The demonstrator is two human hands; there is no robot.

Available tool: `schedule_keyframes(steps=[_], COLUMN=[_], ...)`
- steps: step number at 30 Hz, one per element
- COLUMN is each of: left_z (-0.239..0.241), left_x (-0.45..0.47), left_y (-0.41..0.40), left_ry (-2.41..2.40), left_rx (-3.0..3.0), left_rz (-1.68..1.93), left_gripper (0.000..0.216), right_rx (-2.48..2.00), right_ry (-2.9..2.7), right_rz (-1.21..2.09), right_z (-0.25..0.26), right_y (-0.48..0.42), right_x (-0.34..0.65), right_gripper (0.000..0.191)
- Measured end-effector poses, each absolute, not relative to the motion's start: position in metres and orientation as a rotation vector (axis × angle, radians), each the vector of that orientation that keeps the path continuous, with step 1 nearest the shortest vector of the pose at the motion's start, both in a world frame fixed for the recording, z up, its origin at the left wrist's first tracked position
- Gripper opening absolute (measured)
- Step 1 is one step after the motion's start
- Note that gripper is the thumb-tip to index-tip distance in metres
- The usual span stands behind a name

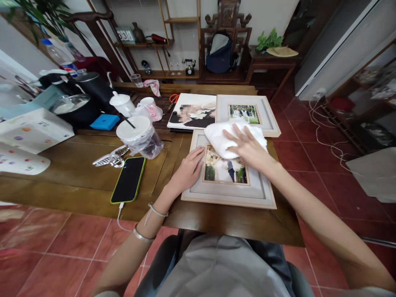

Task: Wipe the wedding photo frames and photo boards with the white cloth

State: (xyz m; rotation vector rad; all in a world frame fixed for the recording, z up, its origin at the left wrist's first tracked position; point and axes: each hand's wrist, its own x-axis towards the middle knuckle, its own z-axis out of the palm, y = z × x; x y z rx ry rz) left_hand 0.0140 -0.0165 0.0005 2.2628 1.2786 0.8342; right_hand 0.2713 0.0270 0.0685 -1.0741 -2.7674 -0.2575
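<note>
A picture frame [229, 194] with a pale border lies flat on the wooden table in front of me, a small photo set in its middle. My left hand [189, 169] rests on the frame's left side, fingers stretched out toward the photo. My right hand [246, 145] presses a folded white cloth [216, 134] onto the frame's upper part, fingers spread over it; the cloth covers the top of the photo. Just behind is a second picture frame [269, 111] with an outdoor photo. Left of that one, a large photo print [193, 111] lies on the table.
To the left are a phone [128, 179] on a charging cable, metal scissors [111, 158], and a lidded cup with a straw [134, 128] in a plastic bag. Farther back stand a white teapot [122, 102], a blue box [104, 122] and orange-handled scissors [174, 98].
</note>
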Motion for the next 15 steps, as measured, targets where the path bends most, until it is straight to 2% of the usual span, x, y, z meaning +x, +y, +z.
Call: schedule_keyframes(steps=[3,8,15], left_z=[-0.001,-0.002,-0.001], left_x=[0.014,0.014,0.014], left_y=[-0.016,-0.015,-0.016], left_ry=[1.294,1.288,1.315], left_rx=[2.247,2.281,2.272], left_rz=[0.844,0.817,0.799], left_gripper=[0.043,0.046,0.048], right_rx=[-1.11,-1.17,-1.125], right_ry=[-2.878,-2.944,-3.021], right_rz=[-0.233,-0.155,0.304], right_z=[0.053,0.049,0.076], right_y=[0.03,-0.002,-0.07], right_x=[0.256,0.252,0.256], right_gripper=[0.058,0.057,0.058])
